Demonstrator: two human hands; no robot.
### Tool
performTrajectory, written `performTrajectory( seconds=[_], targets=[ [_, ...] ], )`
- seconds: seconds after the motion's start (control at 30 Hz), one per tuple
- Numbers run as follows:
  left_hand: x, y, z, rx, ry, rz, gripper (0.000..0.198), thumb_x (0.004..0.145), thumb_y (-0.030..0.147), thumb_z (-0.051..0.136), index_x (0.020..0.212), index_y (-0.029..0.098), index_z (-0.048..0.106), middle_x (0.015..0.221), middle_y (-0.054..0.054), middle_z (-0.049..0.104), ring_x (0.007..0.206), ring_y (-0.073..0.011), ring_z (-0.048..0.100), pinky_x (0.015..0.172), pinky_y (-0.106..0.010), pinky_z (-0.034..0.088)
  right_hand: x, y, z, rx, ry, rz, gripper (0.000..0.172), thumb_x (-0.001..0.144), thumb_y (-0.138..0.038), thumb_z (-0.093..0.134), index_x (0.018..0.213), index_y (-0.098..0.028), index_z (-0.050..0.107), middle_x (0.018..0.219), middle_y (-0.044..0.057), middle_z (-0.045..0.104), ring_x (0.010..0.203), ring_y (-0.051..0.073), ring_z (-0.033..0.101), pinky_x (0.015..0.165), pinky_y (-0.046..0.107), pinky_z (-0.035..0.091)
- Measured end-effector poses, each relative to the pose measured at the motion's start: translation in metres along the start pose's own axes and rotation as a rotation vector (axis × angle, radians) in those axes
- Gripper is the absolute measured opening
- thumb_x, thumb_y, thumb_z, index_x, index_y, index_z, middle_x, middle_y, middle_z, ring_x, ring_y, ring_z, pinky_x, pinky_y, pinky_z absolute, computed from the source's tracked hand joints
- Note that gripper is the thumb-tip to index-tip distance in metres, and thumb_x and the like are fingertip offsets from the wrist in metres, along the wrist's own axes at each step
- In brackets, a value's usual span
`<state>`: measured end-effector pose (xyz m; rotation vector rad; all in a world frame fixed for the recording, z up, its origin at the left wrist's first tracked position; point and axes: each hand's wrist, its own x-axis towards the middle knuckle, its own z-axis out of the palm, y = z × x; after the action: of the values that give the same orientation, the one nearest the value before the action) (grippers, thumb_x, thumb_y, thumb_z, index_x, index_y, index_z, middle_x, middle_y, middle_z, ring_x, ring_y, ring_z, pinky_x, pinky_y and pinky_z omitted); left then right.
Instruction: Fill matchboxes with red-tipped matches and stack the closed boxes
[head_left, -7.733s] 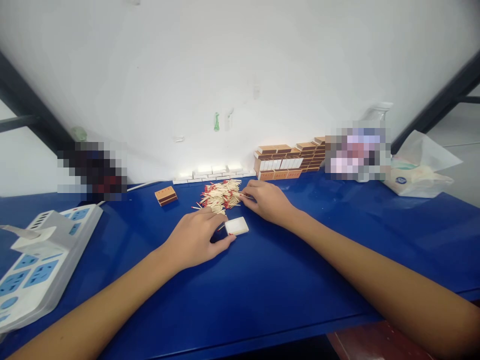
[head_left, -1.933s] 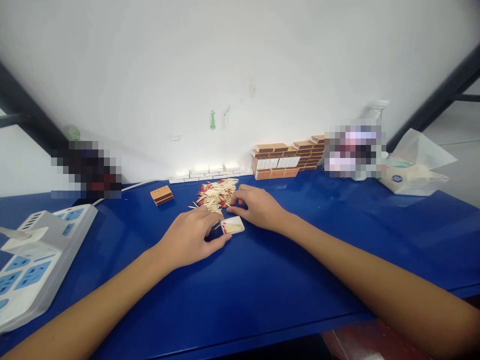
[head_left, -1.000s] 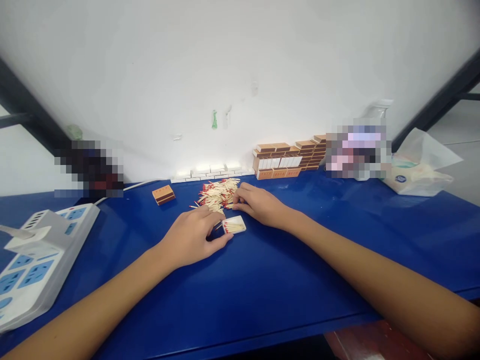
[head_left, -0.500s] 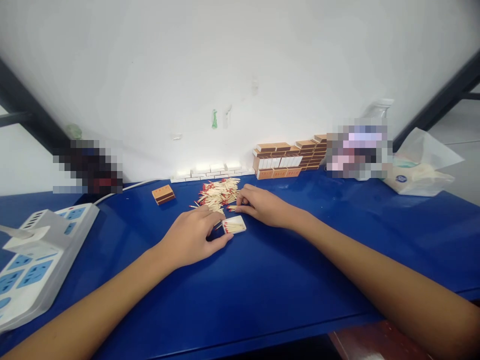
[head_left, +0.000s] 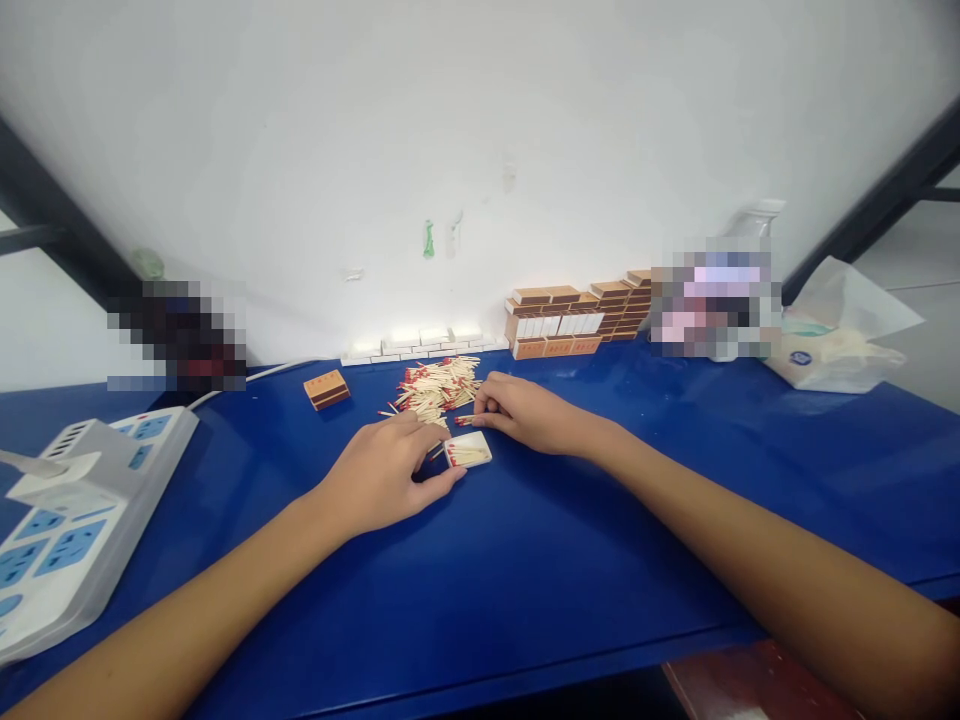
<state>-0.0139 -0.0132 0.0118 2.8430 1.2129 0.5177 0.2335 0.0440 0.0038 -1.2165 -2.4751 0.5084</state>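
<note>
Between the thumb and fingers of my left hand (head_left: 397, 465) is a small white matchbox tray (head_left: 480, 447), held flat on the table with several red-tipped matches lying inside. Just beyond it, my right hand (head_left: 521, 412) is closed in a pinch on a few matches (head_left: 465, 420), their red heads pointing left. A loose heap of matches (head_left: 439, 385) spreads behind both hands, partly hidden by the left fingers. To the left of the heap lies an orange-brown matchbox (head_left: 327, 389).
White matchbox trays (head_left: 420, 345) are stacked low along the wall. Right of them stand piled brown matchboxes (head_left: 559, 320). A tissue pack (head_left: 832, 350) sits at the far right, and a power strip (head_left: 97, 510) with a white cable is on the left of the blue table (head_left: 480, 600).
Almost nothing differs. My right hand has shifted very slightly, still pinching matches, and my left hand keeps its hold on the tray.
</note>
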Motion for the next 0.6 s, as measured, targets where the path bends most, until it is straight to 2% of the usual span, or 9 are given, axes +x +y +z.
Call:
performTrajectory(
  seconds=[0.3,0.6],
  targets=[
    [0.000,0.000,0.000,0.017,-0.006,-0.003,0.033,0.096,0.047,0.062,0.111,0.019,0.071,0.080,-0.003,0.068,0.075,-0.0197,0.062,0.066,-0.032,0.045,-0.001,-0.003,-0.001,-0.061,-0.046,0.013,0.015,0.104,-0.028,0.054,0.093,-0.018,0.060,0.100,0.006,0.057,0.084,0.018,0.055,0.076,0.030,0.042],
    [0.001,-0.002,0.000,0.058,-0.005,-0.070,0.036,0.095,0.049,0.063,0.112,0.019,0.072,0.081,-0.004,0.068,0.075,-0.0203,0.062,0.063,-0.031,0.043,-0.010,-0.006,-0.014,0.022,0.008,0.009,0.018,0.104,-0.032,0.053,0.091,-0.019,0.057,0.098,0.006,0.058,0.086,0.019,0.055,0.078,0.032,0.043]
  ],
)
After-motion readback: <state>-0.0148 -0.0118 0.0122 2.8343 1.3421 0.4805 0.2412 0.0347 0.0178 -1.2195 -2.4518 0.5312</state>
